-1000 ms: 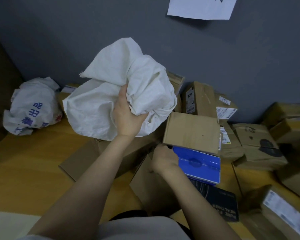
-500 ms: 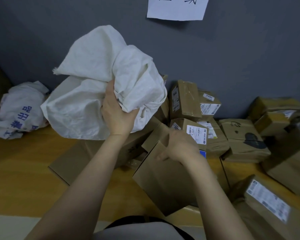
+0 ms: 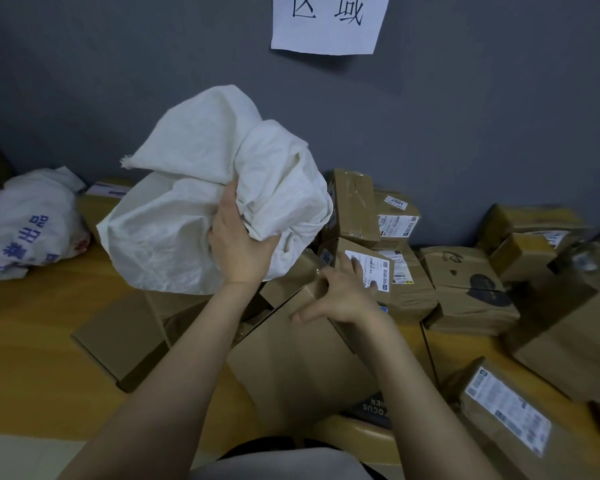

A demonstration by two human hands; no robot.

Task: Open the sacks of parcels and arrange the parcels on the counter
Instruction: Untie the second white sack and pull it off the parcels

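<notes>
My left hand [image 3: 238,244] holds a crumpled white woven sack [image 3: 201,202] up above the wooden counter [image 3: 39,341]. My right hand [image 3: 343,296] rests with spread fingers on the top edge of a large tilted cardboard box [image 3: 298,368] in front of me. Just behind that hand stands a small labelled parcel [image 3: 368,265]. A flat cardboard box [image 3: 118,334] lies under the sack. More taped brown parcels [image 3: 465,285] are stacked against the grey wall to the right.
A second white sack [image 3: 32,223] with blue print lies at the far left of the counter. A labelled parcel [image 3: 506,414] sits at the front right. A dark book [image 3: 374,408] pokes out under the large box. A paper sign [image 3: 328,22] hangs on the wall.
My right hand tipped the large cardboard box up, which hid the blue box, then shifted to its top edge. The sack stays raised in my left hand.
</notes>
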